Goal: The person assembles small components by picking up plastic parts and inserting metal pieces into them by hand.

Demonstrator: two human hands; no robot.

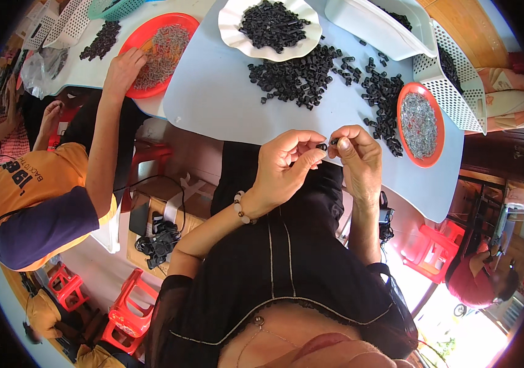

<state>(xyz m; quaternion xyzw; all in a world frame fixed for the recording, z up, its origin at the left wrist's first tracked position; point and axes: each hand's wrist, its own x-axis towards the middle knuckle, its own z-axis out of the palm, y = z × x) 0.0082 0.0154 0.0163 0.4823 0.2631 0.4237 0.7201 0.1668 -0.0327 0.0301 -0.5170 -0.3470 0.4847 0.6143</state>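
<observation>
My left hand (286, 164), with a beaded bracelet on its wrist, pinches a small black plastic part (322, 147) between thumb and fingers. Close beside it, my right hand (360, 161) is closed on another small dark piece (335, 141), mostly hidden by the fingertips. Both hands are raised at the table's near edge, the two pieces a little apart. Beyond them lies a loose heap of black plastic parts (299, 80). An orange plate (406, 145) of tiny clear and metallic pieces (420, 119) stands to the right.
On the light blue table (207, 104) are a white scalloped dish (231, 34) of black parts, a white tub (372, 30) and a perforated basket (473, 92). To the left, a co-worker's hand (126, 69) reaches into a red tray (151, 92). Red stools (133, 306) stand on the floor.
</observation>
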